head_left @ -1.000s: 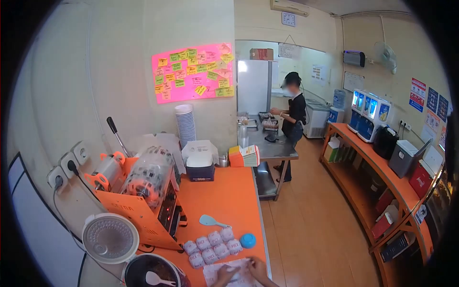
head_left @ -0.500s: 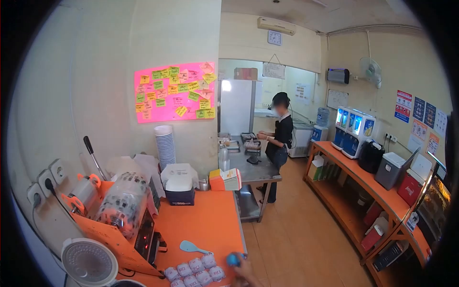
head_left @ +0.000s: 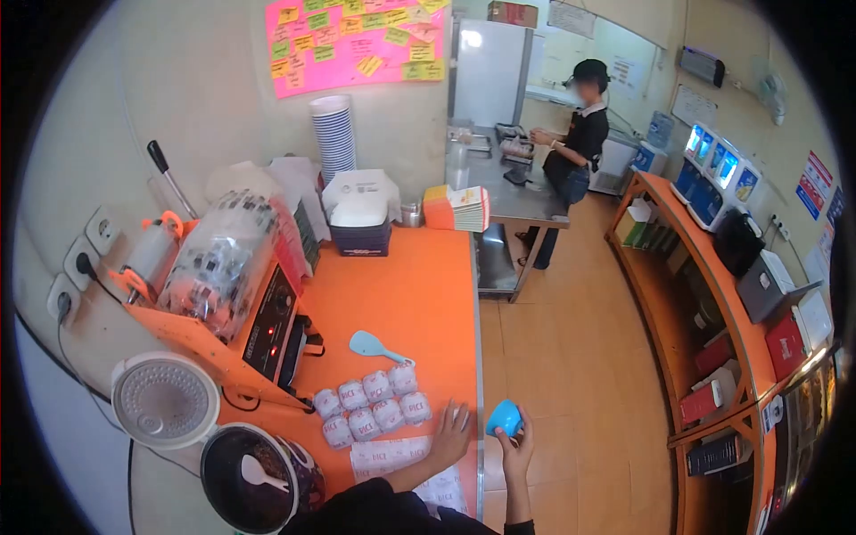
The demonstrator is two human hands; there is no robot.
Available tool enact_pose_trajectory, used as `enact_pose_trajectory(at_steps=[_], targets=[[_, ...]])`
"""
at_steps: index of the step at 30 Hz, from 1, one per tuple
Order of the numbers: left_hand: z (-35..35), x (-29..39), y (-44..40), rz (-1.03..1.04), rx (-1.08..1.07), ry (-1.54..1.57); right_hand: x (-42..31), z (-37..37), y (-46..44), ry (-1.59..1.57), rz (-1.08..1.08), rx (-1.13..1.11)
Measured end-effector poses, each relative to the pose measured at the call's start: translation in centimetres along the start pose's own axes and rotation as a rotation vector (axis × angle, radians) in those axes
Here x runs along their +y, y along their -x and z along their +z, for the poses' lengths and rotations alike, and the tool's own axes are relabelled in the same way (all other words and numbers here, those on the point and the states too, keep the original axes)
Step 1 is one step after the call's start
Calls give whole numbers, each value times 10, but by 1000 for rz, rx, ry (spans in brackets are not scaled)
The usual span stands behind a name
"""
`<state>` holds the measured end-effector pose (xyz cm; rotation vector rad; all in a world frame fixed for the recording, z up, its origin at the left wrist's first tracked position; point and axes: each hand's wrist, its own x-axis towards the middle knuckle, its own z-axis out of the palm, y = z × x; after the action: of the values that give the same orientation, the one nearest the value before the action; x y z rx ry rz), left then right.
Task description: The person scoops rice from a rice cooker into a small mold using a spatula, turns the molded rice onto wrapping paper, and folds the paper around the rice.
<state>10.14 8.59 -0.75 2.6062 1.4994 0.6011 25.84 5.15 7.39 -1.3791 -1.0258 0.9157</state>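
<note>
Head view, from the left: a pot (head_left: 309, 474) with a white paddle (head_left: 256, 470) in it, then two rows of wrapped packs (head_left: 364, 423), with a printed paper sheet (head_left: 383, 452) just on their near side, its long axis hard to tell under the forearm. The left hand (head_left: 452, 437) lies palm down by the sheet's far right part — fingers spread, grasping nothing visible. Right of it, the right hand (head_left: 515, 441) has its fingers closed around a tilted blue bowl (head_left: 506, 415) — past the table edge, with the sheet to its left, nearer the left hand.
</note>
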Motion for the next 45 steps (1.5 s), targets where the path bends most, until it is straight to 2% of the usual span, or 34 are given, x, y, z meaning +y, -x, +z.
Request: enact_pose_trajectory(at_steps=[3,6,8,12,14,15,17,19,21,22,24,25,26,28,30,32,34,38,40,41,43,45], targets=[[9,-13,-26,-94,4,-62,-9,11,11,-87,46,40],[20,-41,-58,-122,109,-147,-6,13,11,-61,38,49],[8,-60,-73,-231,86,-171,6,10,10,-47,40,-14],[13,-94,-81,-270,60,-239,9,6,9,-59,65,-40],[4,-94,-77,-243,115,-12,13,5,8,-64,62,-51],[-10,-86,-74,-248,120,-16,15,7,8,-71,59,-56],[-37,-61,-66,-189,67,161,18,12,8,-109,53,-47],[-44,-40,-39,30,126,520,12,14,11,-145,46,-35],[-75,-3,-6,75,74,702,0,13,18,-178,316,-113],[-82,7,11,67,79,700,9,11,20,-176,317,-123],[-87,18,49,-52,59,917,25,10,27,-246,529,-427],[-88,18,65,-111,92,947,28,12,34,-123,546,-496],[-85,15,82,-142,111,937,22,16,42,-116,555,-531],[-80,5,119,-270,12,811,12,29,55,103,655,-833],[-96,-2,157,-321,77,799,-16,50,70,198,675,-943],[-121,-5,195,-405,-19,708,-50,81,78,650,-240,-917],[-144,0,226,-459,18,690,-95,130,88,374,-413,-996],[-153,9,290,-603,78,708,-149,228,137,266,-950,-1200],[-160,20,316,-747,148,712,-148,272,168,512,-1124,-1235],[-165,26,329,-775,241,800,-136,291,181,499,-1138,-1255],[-171,41,356,-864,332,824,-112,323,201,808,-1336,-1079],[-191,57,375,-997,453,924,-101,336,214,891,-1418,-1056]])
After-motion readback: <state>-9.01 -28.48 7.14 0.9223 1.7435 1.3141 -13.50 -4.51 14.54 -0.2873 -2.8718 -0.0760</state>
